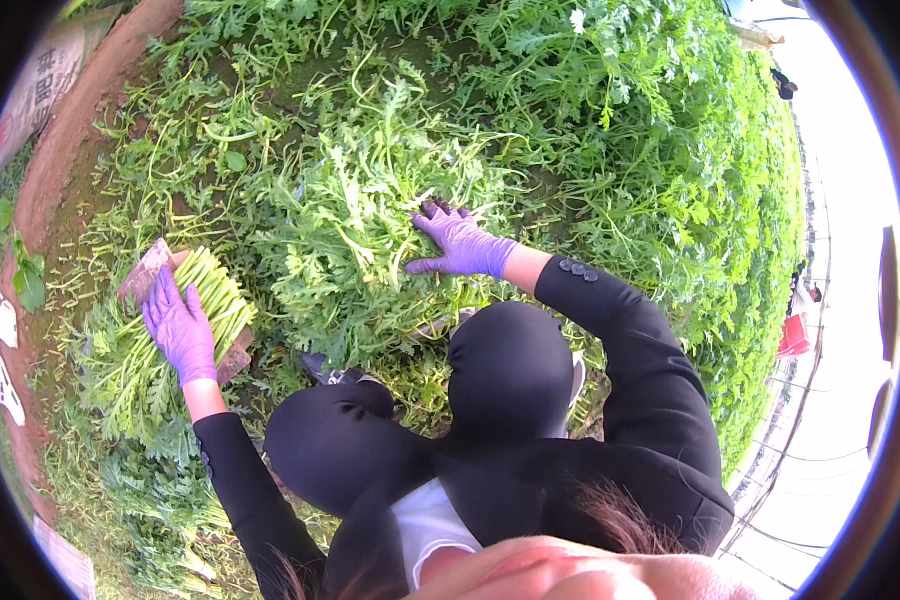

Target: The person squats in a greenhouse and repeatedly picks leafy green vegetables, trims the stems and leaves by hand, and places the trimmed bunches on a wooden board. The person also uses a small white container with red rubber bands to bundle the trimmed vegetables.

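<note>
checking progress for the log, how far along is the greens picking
Done: a bundle of cut greens lies stacked, stems aligned, under the left hand, with more cut greens below it. In hand: the right hand reaches into the standing greens. Left: most of the bed is uncut.

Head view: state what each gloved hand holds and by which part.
The left hand lies flat on a bundle of cut greens, near its stem ends. The right hand is pressed into growing greens; whether it grips cannot be told.
</note>
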